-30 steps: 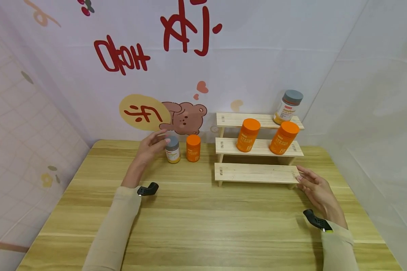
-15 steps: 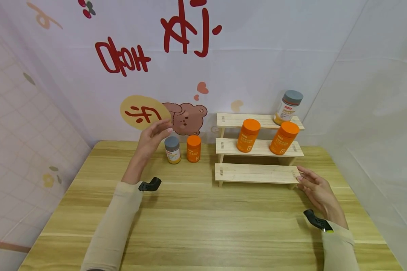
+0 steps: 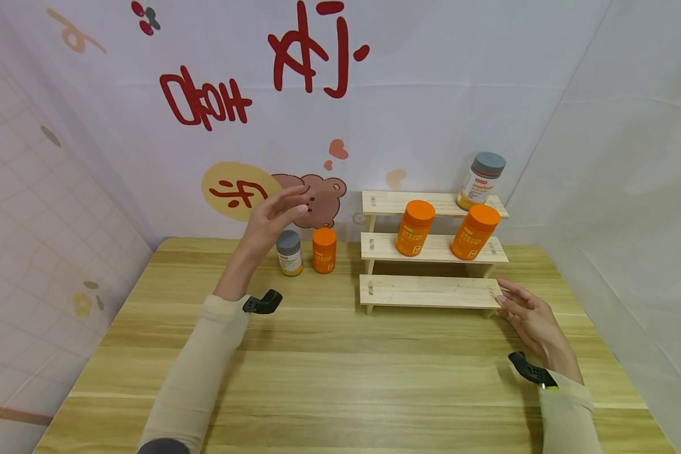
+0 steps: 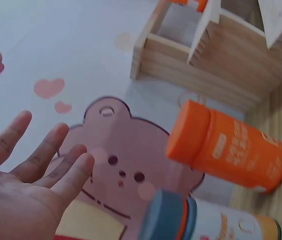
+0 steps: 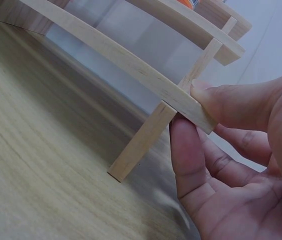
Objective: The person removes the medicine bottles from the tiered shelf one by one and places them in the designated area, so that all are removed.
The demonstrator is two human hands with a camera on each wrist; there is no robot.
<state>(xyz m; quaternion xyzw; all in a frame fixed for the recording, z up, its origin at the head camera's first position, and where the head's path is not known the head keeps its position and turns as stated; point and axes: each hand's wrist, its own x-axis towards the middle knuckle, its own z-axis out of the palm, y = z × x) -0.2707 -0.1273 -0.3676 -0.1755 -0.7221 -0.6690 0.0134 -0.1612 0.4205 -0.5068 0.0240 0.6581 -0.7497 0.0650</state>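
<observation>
My left hand [image 3: 267, 227] hovers above and behind a grey-capped white bottle [image 3: 290, 255], its fingers extended and holding nothing. In the left wrist view that hand's spread fingers [image 4: 43, 160] are apart from both nearby bottles. Just right of the grey-capped one stands an orange bottle [image 3: 324, 252], upright on the table. My right hand [image 3: 530, 315] grips the right end of the lowest board of a three-tier wooden rack [image 3: 425, 291]. In the right wrist view, its thumb lies on top of the board and a finger presses from below, beside the leg.
On the rack's middle tier stand two orange bottles, a left one [image 3: 415, 228] and a right one [image 3: 475, 232]. Another grey-capped bottle [image 3: 481, 181] stands at the right of the top tier. A printed cloth [image 3: 431, 113] hangs behind the wooden table [image 3: 374, 384].
My left hand has come away from the grey-capped bottle's lid and moved up and to the right. The bottle has stayed on the table. My right hand keeps its hold on the rack.
</observation>
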